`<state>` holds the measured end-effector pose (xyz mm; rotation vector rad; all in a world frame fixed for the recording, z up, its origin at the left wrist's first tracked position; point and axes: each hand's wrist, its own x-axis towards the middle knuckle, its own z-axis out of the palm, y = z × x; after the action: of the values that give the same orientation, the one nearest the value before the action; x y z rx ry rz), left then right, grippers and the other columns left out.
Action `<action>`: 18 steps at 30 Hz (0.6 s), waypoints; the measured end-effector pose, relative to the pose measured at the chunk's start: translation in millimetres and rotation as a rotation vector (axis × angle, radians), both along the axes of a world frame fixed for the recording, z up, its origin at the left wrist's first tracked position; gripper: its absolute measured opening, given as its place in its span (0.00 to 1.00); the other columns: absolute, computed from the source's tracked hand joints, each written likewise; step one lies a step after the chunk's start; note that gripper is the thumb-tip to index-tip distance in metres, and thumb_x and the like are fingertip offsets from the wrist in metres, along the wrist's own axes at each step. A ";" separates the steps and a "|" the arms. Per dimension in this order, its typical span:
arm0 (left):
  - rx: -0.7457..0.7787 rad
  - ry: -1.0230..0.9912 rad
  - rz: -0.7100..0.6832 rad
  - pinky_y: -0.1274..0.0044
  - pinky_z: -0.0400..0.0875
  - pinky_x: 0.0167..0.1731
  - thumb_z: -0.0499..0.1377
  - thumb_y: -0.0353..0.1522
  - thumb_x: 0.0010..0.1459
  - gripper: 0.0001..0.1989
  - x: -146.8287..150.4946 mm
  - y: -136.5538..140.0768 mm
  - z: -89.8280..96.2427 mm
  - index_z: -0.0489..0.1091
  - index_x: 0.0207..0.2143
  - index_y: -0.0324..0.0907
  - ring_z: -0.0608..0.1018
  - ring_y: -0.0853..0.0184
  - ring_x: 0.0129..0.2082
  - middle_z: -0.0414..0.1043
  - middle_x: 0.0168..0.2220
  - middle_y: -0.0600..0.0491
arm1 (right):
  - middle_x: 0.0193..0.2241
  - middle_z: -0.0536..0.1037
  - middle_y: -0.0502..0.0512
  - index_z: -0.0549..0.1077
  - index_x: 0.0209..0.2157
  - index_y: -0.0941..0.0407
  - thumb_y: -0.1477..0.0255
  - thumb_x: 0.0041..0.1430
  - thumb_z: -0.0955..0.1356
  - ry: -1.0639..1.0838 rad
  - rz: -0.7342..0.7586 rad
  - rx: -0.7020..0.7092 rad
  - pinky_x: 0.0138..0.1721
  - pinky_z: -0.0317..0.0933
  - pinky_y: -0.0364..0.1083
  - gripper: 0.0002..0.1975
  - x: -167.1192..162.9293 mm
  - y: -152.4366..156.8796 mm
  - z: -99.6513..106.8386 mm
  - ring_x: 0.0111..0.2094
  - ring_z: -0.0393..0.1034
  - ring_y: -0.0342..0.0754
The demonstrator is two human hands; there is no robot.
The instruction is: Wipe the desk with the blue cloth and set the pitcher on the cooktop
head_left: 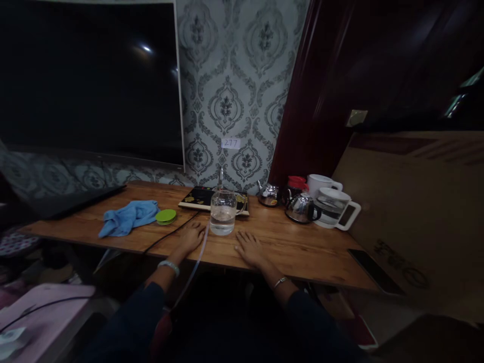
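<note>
A clear glass pitcher [222, 218], partly filled with clear liquid, stands upright near the front edge of the wooden table. My left hand [192, 235] rests on the tabletop to its left, fingers stretched toward it and apart from the glass. On the other side lies my right hand [249, 247], flat with its fingers spread, also not touching the pitcher. A pale translucent strip [203, 247] runs down beside my left hand and over the table edge. Behind the pitcher sits a black flat cooker [196, 196] with gold patterns, partly hidden by the glass.
Left on the wooden table [291, 252] are a blue cloth [130, 217], a green round lid [165, 217] and a black cord [170, 234]. Metal kettles [301, 207] and white-handled jugs [333, 206] crowd the right back. A dark phone-like slab [374, 271] lies at the right edge.
</note>
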<state>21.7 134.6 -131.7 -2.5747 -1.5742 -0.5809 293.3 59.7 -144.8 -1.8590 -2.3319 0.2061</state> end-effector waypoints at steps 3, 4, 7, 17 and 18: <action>-0.005 -0.002 0.005 0.68 0.61 0.56 0.48 0.34 0.65 0.18 -0.4 -0.5 0.1 0.73 0.50 0.43 0.70 0.59 0.53 0.72 0.50 0.45 | 0.68 0.45 0.51 0.49 0.68 0.52 0.55 0.68 0.52 -0.001 -0.002 -0.007 0.65 0.34 0.57 0.31 -0.1 -0.4 1.2 0.68 0.38 0.54; -0.007 -0.004 0.008 0.67 0.61 0.57 0.48 0.34 0.65 0.18 -0.4 -0.5 0.2 0.73 0.50 0.43 0.70 0.58 0.54 0.72 0.51 0.45 | 0.68 0.45 0.51 0.49 0.68 0.52 0.55 0.68 0.52 -0.003 -0.001 -0.009 0.65 0.34 0.56 0.31 -0.1 -0.5 1.5 0.68 0.38 0.54; -0.018 -0.011 0.014 0.67 0.61 0.57 0.49 0.33 0.64 0.18 -0.2 -0.5 0.5 0.73 0.51 0.43 0.70 0.58 0.55 0.71 0.52 0.45 | 0.69 0.45 0.51 0.48 0.68 0.53 0.56 0.68 0.52 -0.003 0.000 -0.018 0.65 0.33 0.56 0.31 -0.2 -0.9 2.2 0.68 0.37 0.54; -0.029 -0.026 0.026 0.67 0.61 0.58 0.49 0.33 0.64 0.18 0.0 -0.2 -0.5 0.72 0.51 0.43 0.69 0.59 0.56 0.71 0.54 0.46 | 0.69 0.44 0.51 0.47 0.68 0.53 0.56 0.68 0.52 0.002 -0.004 -0.029 0.65 0.32 0.56 0.32 -1.1 -2.3 4.7 0.68 0.36 0.54; -0.029 -0.025 0.025 0.67 0.61 0.58 0.49 0.33 0.64 0.18 -0.1 0.2 -0.7 0.72 0.51 0.43 0.70 0.59 0.56 0.71 0.54 0.46 | 0.69 0.44 0.51 0.47 0.68 0.53 0.56 0.68 0.52 0.001 -0.005 -0.032 0.65 0.32 0.56 0.32 -1.1 -2.2 4.7 0.68 0.36 0.54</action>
<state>21.6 134.8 -132.4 -2.5742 -1.6324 -0.5951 292.2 57.5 -140.0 -1.8784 -2.3366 0.2445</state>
